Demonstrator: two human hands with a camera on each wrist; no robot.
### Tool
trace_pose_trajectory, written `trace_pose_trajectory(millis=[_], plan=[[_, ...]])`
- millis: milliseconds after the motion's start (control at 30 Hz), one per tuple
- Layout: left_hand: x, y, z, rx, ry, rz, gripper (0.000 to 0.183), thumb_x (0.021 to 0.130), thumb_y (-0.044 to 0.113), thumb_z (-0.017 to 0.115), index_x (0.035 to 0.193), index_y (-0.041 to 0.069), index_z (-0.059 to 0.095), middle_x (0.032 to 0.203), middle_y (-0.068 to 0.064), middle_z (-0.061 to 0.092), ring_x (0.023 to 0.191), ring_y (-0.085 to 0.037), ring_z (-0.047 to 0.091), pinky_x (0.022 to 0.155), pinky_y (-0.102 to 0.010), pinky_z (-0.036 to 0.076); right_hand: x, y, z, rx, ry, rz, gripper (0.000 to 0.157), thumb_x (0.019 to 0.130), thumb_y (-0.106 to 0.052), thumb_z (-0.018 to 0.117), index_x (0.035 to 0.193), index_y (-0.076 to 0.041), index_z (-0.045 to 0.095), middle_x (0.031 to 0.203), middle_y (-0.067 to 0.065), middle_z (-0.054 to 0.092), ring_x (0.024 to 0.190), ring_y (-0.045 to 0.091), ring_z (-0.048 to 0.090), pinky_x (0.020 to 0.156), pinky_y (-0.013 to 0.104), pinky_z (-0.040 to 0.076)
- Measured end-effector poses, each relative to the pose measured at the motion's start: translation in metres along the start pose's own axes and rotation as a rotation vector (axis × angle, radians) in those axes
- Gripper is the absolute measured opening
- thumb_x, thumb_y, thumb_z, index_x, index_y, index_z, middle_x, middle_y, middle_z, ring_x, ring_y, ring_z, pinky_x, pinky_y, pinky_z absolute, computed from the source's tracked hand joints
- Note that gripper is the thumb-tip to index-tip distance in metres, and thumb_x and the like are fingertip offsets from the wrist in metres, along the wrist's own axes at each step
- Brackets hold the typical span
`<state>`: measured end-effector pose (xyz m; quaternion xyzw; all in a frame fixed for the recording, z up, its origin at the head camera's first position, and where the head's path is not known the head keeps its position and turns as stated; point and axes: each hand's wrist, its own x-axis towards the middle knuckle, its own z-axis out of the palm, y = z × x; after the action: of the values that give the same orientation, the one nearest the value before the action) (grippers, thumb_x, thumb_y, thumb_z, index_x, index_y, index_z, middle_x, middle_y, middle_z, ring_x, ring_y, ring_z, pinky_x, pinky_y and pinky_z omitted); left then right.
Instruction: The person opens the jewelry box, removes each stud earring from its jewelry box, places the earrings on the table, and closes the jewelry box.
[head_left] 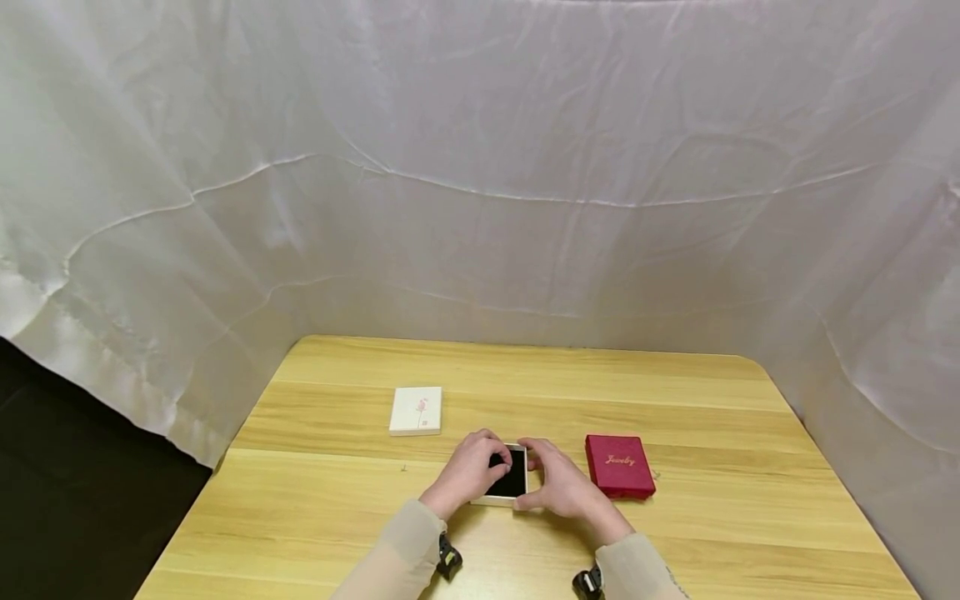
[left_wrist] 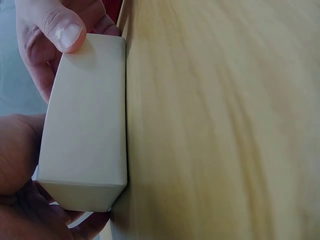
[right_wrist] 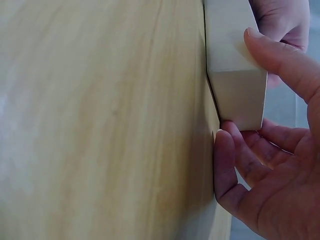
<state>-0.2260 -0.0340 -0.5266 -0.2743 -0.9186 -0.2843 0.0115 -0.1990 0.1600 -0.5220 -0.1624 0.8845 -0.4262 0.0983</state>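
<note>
An open white box with a black inside lies on the table between both hands. My right hand grips its right side, the thumb at the near corner and the fingers round toward the far one. The right wrist view shows that thumb on the box's pale wall. My left hand reaches over the box's left part with bent fingers above the black inside. In the left wrist view, some left fingers lie at the box's end; I cannot tell whether they pinch anything.
A white square box or lid with a pink flower print lies at the back left. To the right of my right hand sits a dark red box lettered "Jewelry". Pale cloth hangs behind the wooden table.
</note>
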Motion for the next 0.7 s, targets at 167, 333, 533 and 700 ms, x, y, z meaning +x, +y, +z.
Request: trace_pose_trajectory(millis=[167, 333, 533, 700], plan=[[-0.0018, -0.0003, -0.0016, -0.008, -0.001, 0.0, 0.005, 0.086, 0.014, 0.076, 0.082, 0.017, 0.072, 0.101, -0.001, 0.061, 0.101, -0.025, 0.057, 0.091, -0.041, 0.047, 0.0003, -0.0004, 0.0, 0.0, 0.002, -0.008, 0.09, 0.068, -0.024, 0.091, 0.141, -0.001, 0.045, 0.128, 0.011, 0.054, 0.108, 0.027, 0.055, 0.093, 0.05, 0.044], [-0.0031, -0.0032, -0.0014, -0.025, 0.0, 0.021, 0.006, 0.086, 0.014, 0.075, 0.083, 0.017, 0.071, 0.101, 0.0, 0.06, 0.101, -0.024, 0.056, 0.091, -0.04, 0.047, 0.0007, -0.0001, 0.0002, 0.001, 0.004, -0.012, 0.09, 0.067, -0.023, 0.091, 0.141, 0.0, 0.045, 0.129, 0.011, 0.054, 0.108, 0.027, 0.056, 0.094, 0.05, 0.044], [-0.005, -0.0046, -0.0037, -0.062, -0.009, 0.025, 0.007, 0.087, 0.011, 0.074, 0.084, 0.016, 0.071, 0.103, 0.0, 0.059, 0.103, -0.022, 0.055, 0.091, -0.037, 0.048, 0.0008, -0.0004, -0.0008, 0.005, 0.004, -0.013, 0.09, 0.067, -0.023, 0.092, 0.14, 0.0, 0.045, 0.13, 0.012, 0.053, 0.108, 0.027, 0.056, 0.094, 0.05, 0.044], [-0.0077, -0.005, -0.01, -0.115, -0.009, 0.005, 0.005, 0.089, 0.012, 0.072, 0.086, 0.015, 0.07, 0.108, 0.0, 0.059, 0.103, -0.019, 0.056, 0.092, -0.036, 0.049, 0.0006, -0.0007, -0.0006, -0.004, 0.003, -0.007, 0.09, 0.067, -0.023, 0.092, 0.141, -0.001, 0.045, 0.129, 0.011, 0.054, 0.108, 0.027, 0.056, 0.094, 0.05, 0.044]])
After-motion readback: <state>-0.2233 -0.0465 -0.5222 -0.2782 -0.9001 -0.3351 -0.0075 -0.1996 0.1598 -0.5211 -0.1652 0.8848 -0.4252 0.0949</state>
